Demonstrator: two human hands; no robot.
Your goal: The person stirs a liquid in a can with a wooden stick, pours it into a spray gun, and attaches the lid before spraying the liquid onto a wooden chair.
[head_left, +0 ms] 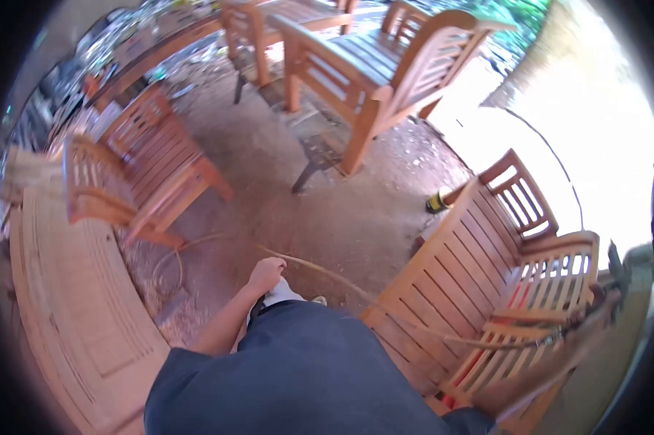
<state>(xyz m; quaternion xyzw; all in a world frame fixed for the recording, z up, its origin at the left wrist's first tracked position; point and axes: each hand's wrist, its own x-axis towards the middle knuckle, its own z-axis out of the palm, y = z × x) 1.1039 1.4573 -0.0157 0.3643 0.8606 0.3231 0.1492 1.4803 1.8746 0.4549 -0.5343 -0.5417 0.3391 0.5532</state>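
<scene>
My right hand [604, 303], far right, is closed around a dark tool that looks like a spray gun [617, 270]. It is held above the backrest of a slatted wooden bench [450, 272]. A thin tan hose [396, 313] runs from the tool across the bench seat and down towards the floor. My left hand [267, 274] hangs low in front of my body with its fingers curled shut. The hose passes close by this hand; whether the fingers grip anything is hidden.
A wooden armchair [156, 170] stands at the left, near carved wooden panels [98, 304]. Ahead, a larger wooden chair [370, 69] rests on low supports [316, 159]. A black and yellow can [436, 203] is by the bench. Hose loops [180, 272] lie on the dirt floor [269, 196].
</scene>
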